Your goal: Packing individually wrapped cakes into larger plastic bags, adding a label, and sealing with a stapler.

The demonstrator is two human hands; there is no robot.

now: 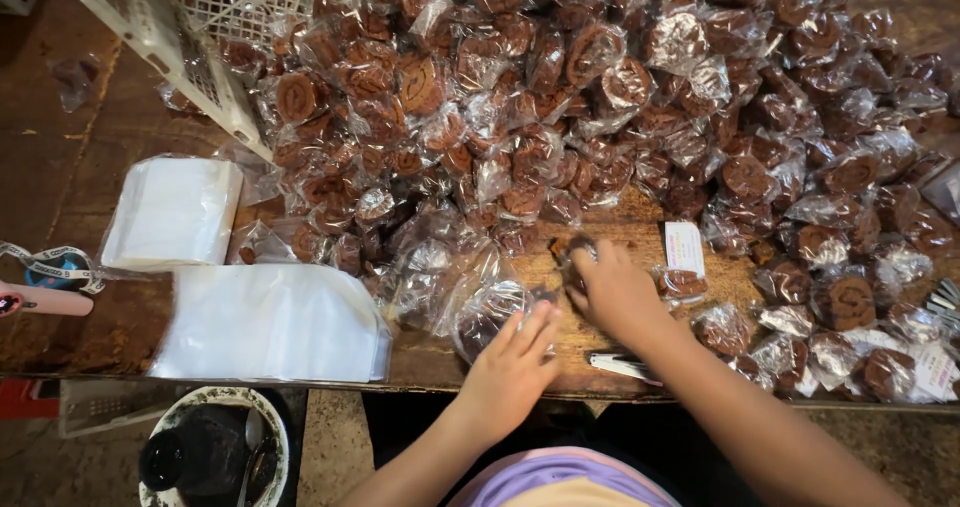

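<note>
Your left hand (515, 362) lies flat and open, fingers spread on a clear bag (487, 312) at the near edge of the table (600, 327). Your right hand (612, 292), just beside it, is curled narrow around a small dark roll (572, 252) at its fingertips; whether the roll is already inside a wrapper, you cannot tell from this angle. Under your right wrist sits a small white stapler-like tool (620, 365), untouched. Just right of that hand lie a white paper label (684, 245) and one wrapped roll (683, 284).

Left of your left hand are two stacks of empty clear bags (270, 322), so plenty of packing stock remains. Beyond both hands, a big heap of wrapped rolls (600, 87) spreads across the table, which suggests most of the wrapping is done. Farther left, a white plastic crate (180, 37) leans into that heap. To the far right, near the table edge, a few rolls carry white labels (935, 367); most in the heap show none, so labelling looks barely begun.
</note>
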